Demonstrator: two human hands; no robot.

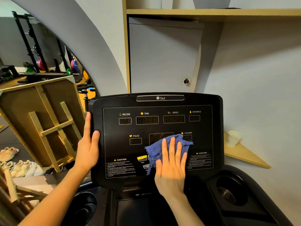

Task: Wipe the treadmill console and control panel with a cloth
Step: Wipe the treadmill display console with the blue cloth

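Observation:
The black treadmill console (pixel 156 126) fills the middle of the view, its dark display panel labelled incline, time, speed, distance, pulse and calorie. My right hand (pixel 171 163) lies flat with fingers spread on a blue cloth (pixel 154 152), pressing it against the lower centre of the panel and covering part of the buttons there. My left hand (pixel 88 144) grips the console's left edge, thumb on the front face. Two cup holders (pixel 231 191) (pixel 84 207) sit in the tray below the panel.
A white paper cup (pixel 232 138) stands on a wooden corner shelf at the right. A wooden board frame (pixel 48 124) leans at the left, with shoes (pixel 17 167) on the floor. Behind the console are a wall cabinet (pixel 162 57) and weight racks (pixel 40 62).

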